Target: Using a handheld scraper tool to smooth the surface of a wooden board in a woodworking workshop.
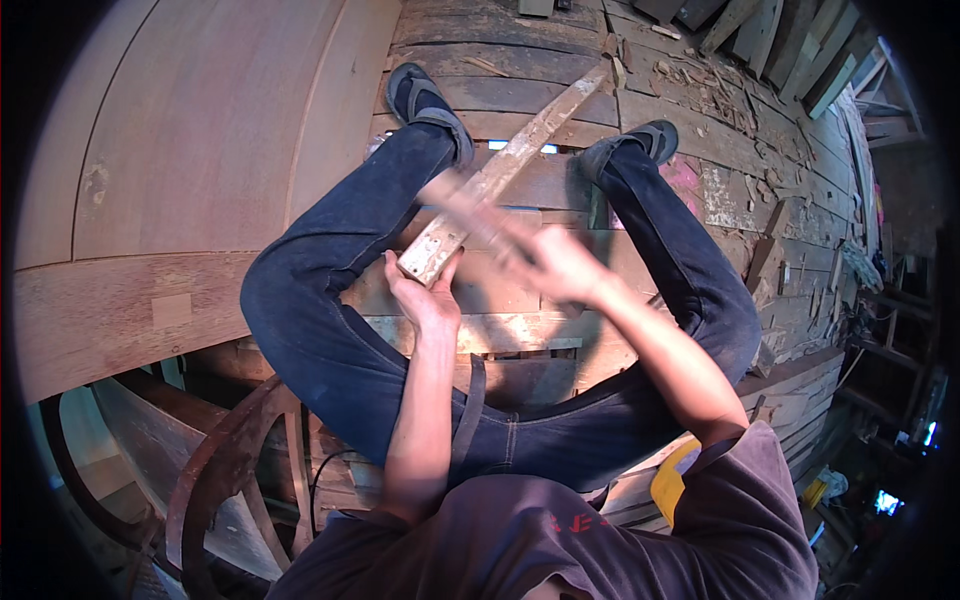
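A long wooden beam (517, 161) with worn pale paint slants away from me between my legs, its far end close to the plank floor. My left hand (427, 300) cups its near end from beneath, with fingers on one side and the thumb on the other. Small dark holes mark the painted end face. In my right hand (566, 270) is an elongated hand tool (480, 217), badly blurred, so its exact kind cannot be told. It crosses over the beam just beyond my left hand; whether it touches the wood is unclear.
A large wooden panel (202, 112) stands along the left, above a curved wooden chair part (217, 465). Wood chips and offcuts (720, 97) litter the plank floor (510, 90). Several boards (802, 45) lean at the far right. Something yellow (671, 480) lies by my right elbow.
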Motion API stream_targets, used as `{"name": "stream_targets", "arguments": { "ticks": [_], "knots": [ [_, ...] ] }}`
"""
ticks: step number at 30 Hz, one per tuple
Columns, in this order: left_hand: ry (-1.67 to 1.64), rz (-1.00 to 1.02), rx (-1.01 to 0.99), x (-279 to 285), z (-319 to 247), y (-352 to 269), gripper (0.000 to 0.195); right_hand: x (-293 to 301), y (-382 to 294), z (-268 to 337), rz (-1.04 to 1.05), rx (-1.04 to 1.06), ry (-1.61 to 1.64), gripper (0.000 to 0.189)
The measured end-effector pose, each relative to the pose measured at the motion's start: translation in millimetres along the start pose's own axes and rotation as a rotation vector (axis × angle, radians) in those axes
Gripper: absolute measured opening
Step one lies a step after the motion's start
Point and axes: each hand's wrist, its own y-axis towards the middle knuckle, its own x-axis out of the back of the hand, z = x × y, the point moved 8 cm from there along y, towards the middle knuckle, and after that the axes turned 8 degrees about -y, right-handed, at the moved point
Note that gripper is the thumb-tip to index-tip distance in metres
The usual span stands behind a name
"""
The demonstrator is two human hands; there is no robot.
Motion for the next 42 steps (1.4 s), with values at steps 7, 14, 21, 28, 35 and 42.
{"name": "stream_targets", "arguments": {
  "ticks": [7,14,21,28,35,42],
  "knots": [
    [-0.021,-0.022,0.054,-16.1,7.5,-10.2,0.045,36.1,0.7,-56.1,-0.089,-0.204,-0.144,0.067],
    [-0.062,-0.088,0.059,-2.3,4.9,-11.3,0.046,-8.2,-4.7,29.2,0.059,0.190,-0.117,0.070],
    [0.008,-0.072,0.046,-8.7,7.7,-7.5,0.045,19.4,-7.3,-3.9,-0.279,0.214,-0.113,0.068],
    [-0.037,-0.056,0.090,-9.5,10.6,-7.7,0.045,28.0,2.8,-57.0,-0.052,-0.107,-0.075,0.063],
    [-0.047,-0.044,0.066,6.3,3.3,-1.1,0.045,-29.6,-20.3,25.4,0.147,0.236,0.069,0.072],
    [-0.025,-0.080,0.098,2.2,7.1,-1.3,0.046,6.1,2.5,-53.6,0.010,-0.264,-0.018,0.069]
  ]
}}
